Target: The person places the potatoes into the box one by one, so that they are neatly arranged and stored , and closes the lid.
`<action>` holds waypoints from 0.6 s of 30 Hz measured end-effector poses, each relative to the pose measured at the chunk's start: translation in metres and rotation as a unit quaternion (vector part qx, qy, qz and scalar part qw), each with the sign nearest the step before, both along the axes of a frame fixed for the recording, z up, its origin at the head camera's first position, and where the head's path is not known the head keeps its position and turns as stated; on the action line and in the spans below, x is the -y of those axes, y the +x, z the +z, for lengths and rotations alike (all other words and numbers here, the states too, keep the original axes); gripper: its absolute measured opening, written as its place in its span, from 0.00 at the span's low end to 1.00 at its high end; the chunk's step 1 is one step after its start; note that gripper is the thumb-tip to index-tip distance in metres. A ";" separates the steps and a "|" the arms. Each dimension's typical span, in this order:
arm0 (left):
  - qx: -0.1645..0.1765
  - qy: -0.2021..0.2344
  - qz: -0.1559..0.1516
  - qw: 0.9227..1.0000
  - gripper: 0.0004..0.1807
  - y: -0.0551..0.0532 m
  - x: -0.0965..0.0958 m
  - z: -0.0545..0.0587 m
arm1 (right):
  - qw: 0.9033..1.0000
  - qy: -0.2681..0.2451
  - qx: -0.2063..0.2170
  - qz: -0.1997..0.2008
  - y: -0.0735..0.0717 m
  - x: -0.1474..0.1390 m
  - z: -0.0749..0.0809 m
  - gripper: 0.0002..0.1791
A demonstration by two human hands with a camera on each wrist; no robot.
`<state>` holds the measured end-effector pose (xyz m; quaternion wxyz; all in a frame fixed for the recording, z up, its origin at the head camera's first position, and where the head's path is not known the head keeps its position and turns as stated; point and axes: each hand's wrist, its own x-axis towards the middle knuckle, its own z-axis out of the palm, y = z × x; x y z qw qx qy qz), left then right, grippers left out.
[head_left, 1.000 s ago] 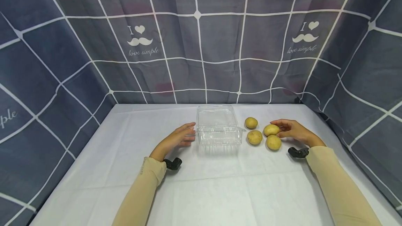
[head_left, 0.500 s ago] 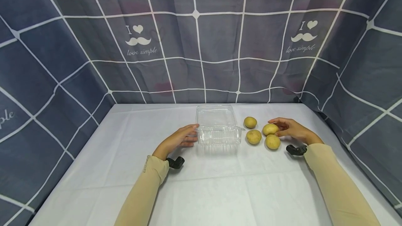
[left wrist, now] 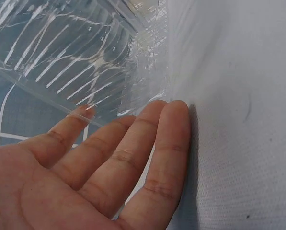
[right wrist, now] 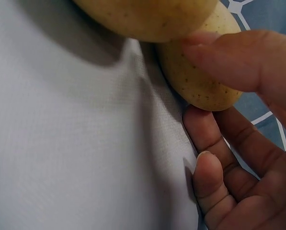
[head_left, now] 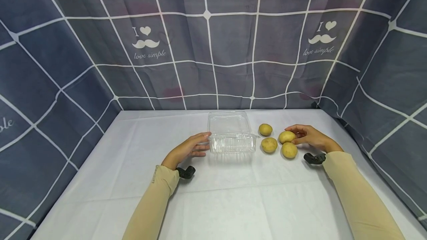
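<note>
Head view gives me the person's bare left hand [head_left: 188,147] at the left side of a clear, ribbed, rectangular plastic container [head_left: 232,145]. Its fingers are extended and released, gripping nothing; in the left wrist view I see the tips against the plastic. The container sits on the white cloth-covered worktop [head_left: 217,199], its transparent hinged lid [head_left: 228,123] folded back behind it.

Over on the right, the bare right hand [head_left: 310,136] grasps an oval yellow potato [head_left: 286,136]. My right wrist view has the thumb on its side and fingertips at its end; I cannot tell whether it is raised off the cloth.

Just in front of that one lies a rounded yellow potato [head_left: 289,150]. A broad, speckled yellow potato [head_left: 269,145] lies to the left, near the container, and a smaller yellow potato [head_left: 265,129] lies behind that.

Both forearms wear beige sleeves [head_left: 358,192], and I can see a black wrist-worn device [head_left: 186,172] below the left hand. A dark grey-blue curtain [head_left: 233,40] with white grid lines hangs behind the worktop.
</note>
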<state>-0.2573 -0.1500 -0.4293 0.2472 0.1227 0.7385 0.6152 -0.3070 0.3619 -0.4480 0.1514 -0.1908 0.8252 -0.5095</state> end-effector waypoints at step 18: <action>-0.009 0.023 -0.050 0.998 0.48 -0.002 0.007 -0.003 | 0.997 0.057 -0.032 -0.034 0.003 0.002 0.000 0.31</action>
